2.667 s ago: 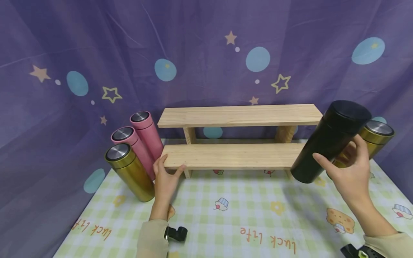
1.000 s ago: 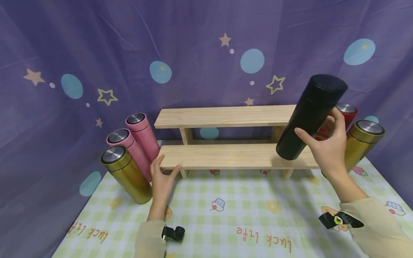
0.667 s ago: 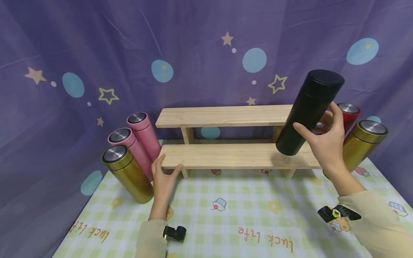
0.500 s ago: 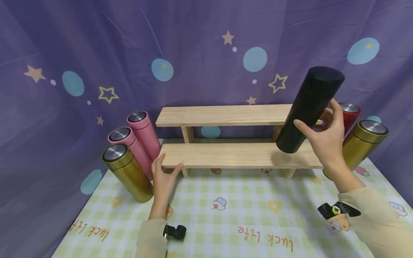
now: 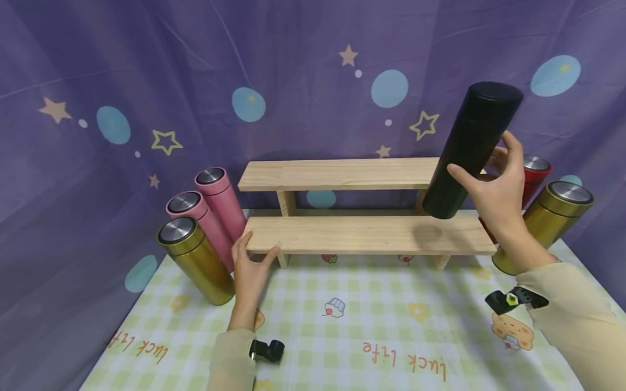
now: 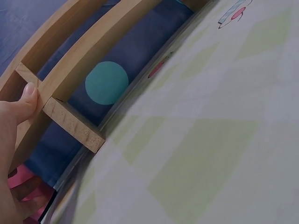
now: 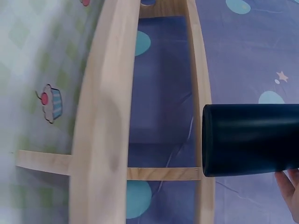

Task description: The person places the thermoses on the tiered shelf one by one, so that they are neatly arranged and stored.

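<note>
A black thermos bottle (image 5: 471, 149) hangs tilted in the air above the right part of the wooden two-tier shelf (image 5: 362, 234). My right hand (image 5: 499, 187) grips it around its lower half, thumb in front. In the right wrist view the base end of the thermos (image 7: 252, 140) stands beside the upper board, and only fingertips show. My left hand (image 5: 251, 269) holds the left front corner of the lower board. The left wrist view shows its thumb (image 6: 29, 95) on the board's front edge, the other fingers lower down.
Left of the shelf stand two pink thermoses (image 5: 220, 198) and a gold thermos (image 5: 198, 263). At the right are another gold thermos (image 5: 557, 212) and a red thermos (image 5: 535, 171), partly hidden. A checked cloth (image 5: 371, 315) covers the table; a purple curtain (image 5: 303, 54) hangs behind.
My right hand has carried the black thermos up and leftward, from beside the shelf's right end to above it. The red thermos has come into view. My left hand stays on the board.
</note>
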Motion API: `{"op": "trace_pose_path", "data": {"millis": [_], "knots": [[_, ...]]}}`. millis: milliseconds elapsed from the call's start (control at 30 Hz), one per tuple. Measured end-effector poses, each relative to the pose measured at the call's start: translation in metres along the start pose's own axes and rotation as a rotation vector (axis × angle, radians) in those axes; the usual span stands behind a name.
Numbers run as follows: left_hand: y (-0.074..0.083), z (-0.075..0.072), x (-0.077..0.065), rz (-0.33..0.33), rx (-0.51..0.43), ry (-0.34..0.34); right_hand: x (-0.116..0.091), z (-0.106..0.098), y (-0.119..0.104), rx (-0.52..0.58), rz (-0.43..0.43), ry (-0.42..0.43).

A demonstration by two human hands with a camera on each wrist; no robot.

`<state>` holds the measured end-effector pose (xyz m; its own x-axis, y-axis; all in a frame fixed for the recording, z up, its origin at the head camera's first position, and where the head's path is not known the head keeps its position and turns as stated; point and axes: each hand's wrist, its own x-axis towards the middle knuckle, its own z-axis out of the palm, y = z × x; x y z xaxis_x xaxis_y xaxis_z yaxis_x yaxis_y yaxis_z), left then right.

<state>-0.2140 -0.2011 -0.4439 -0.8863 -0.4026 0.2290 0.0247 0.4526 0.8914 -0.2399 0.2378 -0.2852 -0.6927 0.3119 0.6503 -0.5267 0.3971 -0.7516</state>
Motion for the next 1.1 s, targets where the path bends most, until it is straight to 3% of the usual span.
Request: {"op": "trace_pose_path", "data": {"millis": [600,1100], "knots": [[-0.001,0.000,0.001,0.022,0.000,0.004,0.030,0.018,-0.017,-0.060,0.044,-0.018],[-0.004,0.001,-0.001,0.034,-0.015,0.007,0.056,0.032,-0.010,-0.133,0.075,-0.033]]}}
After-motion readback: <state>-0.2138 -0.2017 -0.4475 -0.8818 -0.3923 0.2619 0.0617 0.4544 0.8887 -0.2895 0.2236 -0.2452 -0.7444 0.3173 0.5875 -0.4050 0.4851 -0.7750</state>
